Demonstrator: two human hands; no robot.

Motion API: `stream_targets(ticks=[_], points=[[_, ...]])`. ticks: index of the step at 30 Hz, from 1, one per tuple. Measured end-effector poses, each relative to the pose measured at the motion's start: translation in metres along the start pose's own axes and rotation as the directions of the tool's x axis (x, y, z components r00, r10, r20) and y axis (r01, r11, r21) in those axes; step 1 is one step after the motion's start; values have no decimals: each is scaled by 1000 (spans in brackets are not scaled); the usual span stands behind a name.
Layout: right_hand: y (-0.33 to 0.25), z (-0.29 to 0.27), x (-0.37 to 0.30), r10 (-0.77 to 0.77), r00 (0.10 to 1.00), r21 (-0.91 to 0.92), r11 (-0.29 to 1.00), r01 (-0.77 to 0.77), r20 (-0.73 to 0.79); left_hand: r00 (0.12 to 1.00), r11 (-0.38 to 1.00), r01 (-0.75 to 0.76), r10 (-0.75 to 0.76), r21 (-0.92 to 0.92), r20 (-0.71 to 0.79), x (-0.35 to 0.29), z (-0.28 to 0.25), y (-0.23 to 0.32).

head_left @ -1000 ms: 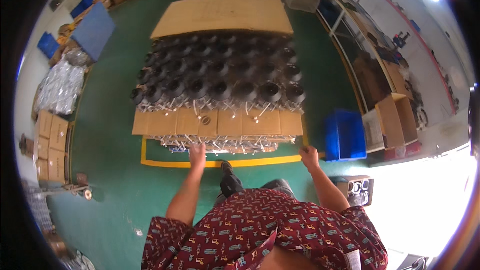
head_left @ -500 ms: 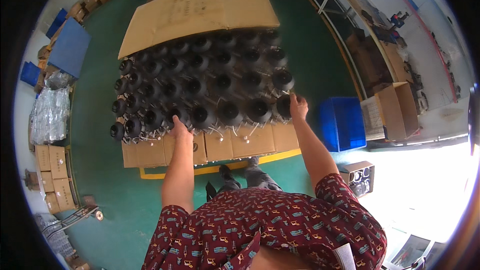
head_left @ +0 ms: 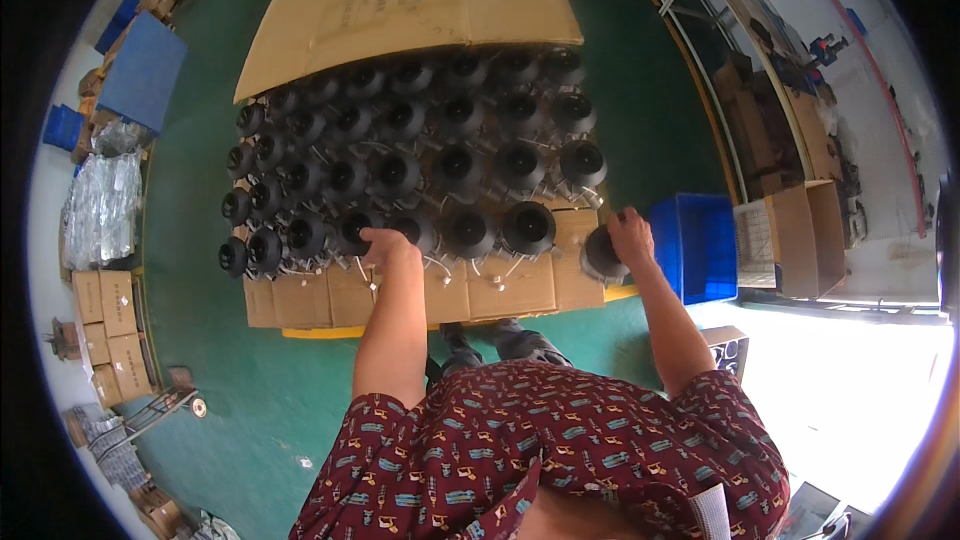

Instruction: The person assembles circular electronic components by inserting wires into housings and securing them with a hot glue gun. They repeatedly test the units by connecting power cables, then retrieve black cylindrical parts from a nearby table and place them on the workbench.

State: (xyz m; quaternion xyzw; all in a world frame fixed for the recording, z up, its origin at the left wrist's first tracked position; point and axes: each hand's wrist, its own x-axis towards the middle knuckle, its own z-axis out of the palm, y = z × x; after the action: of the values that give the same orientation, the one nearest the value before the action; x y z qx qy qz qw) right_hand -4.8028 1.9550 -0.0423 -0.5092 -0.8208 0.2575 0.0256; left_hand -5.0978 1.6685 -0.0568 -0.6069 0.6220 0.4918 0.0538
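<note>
Rows of black, round, dome-shaped units (head_left: 456, 168) with white wires stand on a cardboard-covered stack (head_left: 500, 290) in front of me. At the near right corner my right hand (head_left: 630, 236) grips one such black unit (head_left: 601, 254) from above, set apart from its row and tilted. My left hand (head_left: 390, 245) is at the front row, its fingers against or just beside a black unit (head_left: 357, 230); whether they hold anything is hidden. A white wire hangs below that hand.
A large cardboard sheet (head_left: 400, 0) lies at the far side of the stack. To the right stand a blue bin (head_left: 705, 250) and an open cardboard box (head_left: 808, 240). Cartons (head_left: 108, 325) and a hand cart (head_left: 160, 410) are along the left wall.
My right hand has pulled the front-right unit out of its row, toward me and to the right. My left hand has slid a little to the right along the front row.
</note>
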Motion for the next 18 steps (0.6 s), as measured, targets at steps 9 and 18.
stream_targets(ticks=[9, 18], points=[[-37, 55, -28, -106, 876, 185, 983, 20, 471, 977, 976, -208, 205, 62, 60, -10, -11, -7], [-38, 84, -26, -91, 724, 546, 722, -424, 684, 896, 980, -195, 163, 35, 413, 74, -61, -34]])
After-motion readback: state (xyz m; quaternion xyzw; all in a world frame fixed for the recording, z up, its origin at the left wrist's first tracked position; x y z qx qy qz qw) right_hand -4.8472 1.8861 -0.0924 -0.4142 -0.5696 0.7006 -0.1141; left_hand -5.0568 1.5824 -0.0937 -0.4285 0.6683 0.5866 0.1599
